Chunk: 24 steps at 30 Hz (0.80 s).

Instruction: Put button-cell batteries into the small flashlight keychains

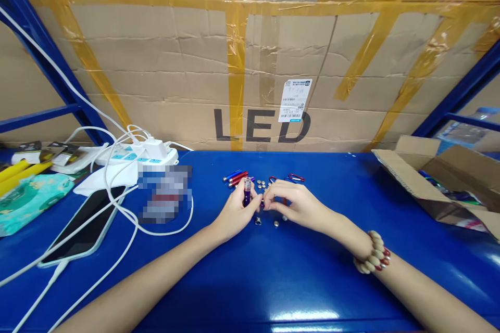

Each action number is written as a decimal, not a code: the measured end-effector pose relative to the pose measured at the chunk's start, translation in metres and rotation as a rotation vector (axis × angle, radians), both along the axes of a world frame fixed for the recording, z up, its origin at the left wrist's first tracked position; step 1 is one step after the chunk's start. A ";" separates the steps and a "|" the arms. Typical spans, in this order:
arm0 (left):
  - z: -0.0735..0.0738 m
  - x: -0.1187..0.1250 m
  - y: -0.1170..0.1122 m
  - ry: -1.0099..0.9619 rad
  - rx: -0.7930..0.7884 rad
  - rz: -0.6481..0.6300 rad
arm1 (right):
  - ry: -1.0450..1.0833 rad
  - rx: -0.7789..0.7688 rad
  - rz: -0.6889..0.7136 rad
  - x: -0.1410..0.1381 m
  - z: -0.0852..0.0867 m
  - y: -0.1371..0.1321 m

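My left hand (233, 213) is closed around a small dark purple flashlight (247, 193), which stands upright with its silver end on top. My right hand (299, 202) meets it at the fingertips, pinching something small and purple that the fingers mostly hide. Beyond the hands lie several slim metal tubes in blue, red and purple (238, 177). Small silver button cells (261, 185) are scattered near them. A carabiner clip (296, 178) in blue and red lies behind my right hand. Below the fingers is a small silver-ended piece (258, 221), with another silver disc (276, 223) beside it.
On the blue table (250, 281), a phone (86, 223) and looping white cables lie left, by a power strip (136, 153) and green wipes pack (37, 200). An open carton (433, 182) stands right. A large taped cardboard box (175, 73) walls the back.
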<state>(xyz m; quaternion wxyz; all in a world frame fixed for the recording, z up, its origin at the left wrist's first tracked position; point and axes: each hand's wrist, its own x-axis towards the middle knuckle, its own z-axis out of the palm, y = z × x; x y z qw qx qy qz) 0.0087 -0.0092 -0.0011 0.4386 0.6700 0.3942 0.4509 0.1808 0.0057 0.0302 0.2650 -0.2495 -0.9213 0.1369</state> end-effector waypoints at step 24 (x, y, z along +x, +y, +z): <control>0.005 -0.006 0.004 -0.001 0.111 0.429 | -0.190 -0.343 0.001 0.018 0.012 0.010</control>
